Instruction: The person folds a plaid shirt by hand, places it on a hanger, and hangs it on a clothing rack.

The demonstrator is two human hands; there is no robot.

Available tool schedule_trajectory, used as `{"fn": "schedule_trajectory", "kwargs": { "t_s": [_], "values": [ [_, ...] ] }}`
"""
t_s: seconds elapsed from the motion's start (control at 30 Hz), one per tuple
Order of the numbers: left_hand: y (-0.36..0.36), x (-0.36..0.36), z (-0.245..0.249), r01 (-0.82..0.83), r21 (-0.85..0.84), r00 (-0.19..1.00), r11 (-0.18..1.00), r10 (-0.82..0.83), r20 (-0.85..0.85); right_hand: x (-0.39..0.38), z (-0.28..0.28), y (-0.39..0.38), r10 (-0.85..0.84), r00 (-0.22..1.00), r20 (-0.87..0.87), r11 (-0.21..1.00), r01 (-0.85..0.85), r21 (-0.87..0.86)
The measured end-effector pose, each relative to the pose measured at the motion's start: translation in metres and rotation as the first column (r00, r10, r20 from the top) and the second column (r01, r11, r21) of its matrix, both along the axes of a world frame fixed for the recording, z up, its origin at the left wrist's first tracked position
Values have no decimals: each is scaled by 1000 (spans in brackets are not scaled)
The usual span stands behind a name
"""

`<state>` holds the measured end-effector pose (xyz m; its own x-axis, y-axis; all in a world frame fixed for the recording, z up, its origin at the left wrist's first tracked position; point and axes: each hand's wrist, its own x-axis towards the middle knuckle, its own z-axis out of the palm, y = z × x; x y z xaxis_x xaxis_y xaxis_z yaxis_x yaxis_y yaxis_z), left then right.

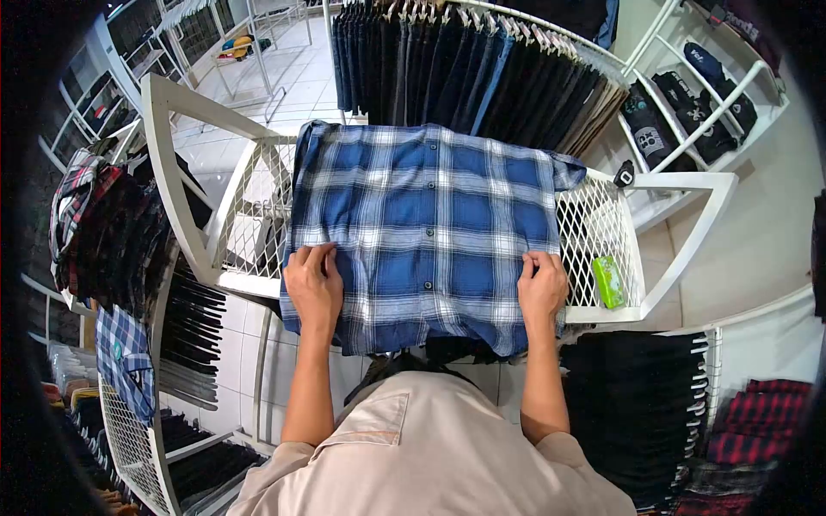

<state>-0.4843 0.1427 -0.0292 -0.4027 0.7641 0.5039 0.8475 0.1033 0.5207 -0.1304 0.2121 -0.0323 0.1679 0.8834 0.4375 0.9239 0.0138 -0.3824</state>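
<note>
A blue and white plaid button-up shirt (396, 198) lies spread front side up across a white metal mesh rack (594, 206), and its lower hem hangs over the near edge. My left hand (313, 282) is at the shirt's lower left side, fingertips pinched on the cloth. At the lower right side, my right hand (544, 282) pinches the fabric in the same way. Small creases run from the fingers. A row of dark buttons goes down the middle between my hands. The collar end is not plainly visible.
A bright green packet (609, 282) lies on the mesh at the right. Behind the rack, trousers (465, 73) hang in a dense row. Shirts (95, 224) hang at the left, and dark garments (632, 413) hang at the lower right. Folded dark clothes (688, 112) sit on shelves.
</note>
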Motion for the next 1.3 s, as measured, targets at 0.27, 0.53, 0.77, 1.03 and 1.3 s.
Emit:
{"fn": "schedule_trajectory", "kwargs": {
  "t_s": [0.27,0.53,0.77,1.03,1.3],
  "values": [
    [-6,-15,-1,150,47,933,988,-157,323,6,-1,-18,57,996,-63,993,-50,105],
    [-72,-28,35,336,-116,837,935,-241,491,23,22,-80,124,984,-124,991,-129,-33],
    [-114,-44,41,521,-259,804,814,-366,468,43,49,-117,244,959,-144,897,-280,-343],
    [-49,3,62,350,-132,933,928,-332,137,6,49,-52,306,943,133,941,-321,107],
    [3,23,4,402,88,908,911,-384,-168,-1,16,-18,315,938,148,948,-319,4]
  ]
}}
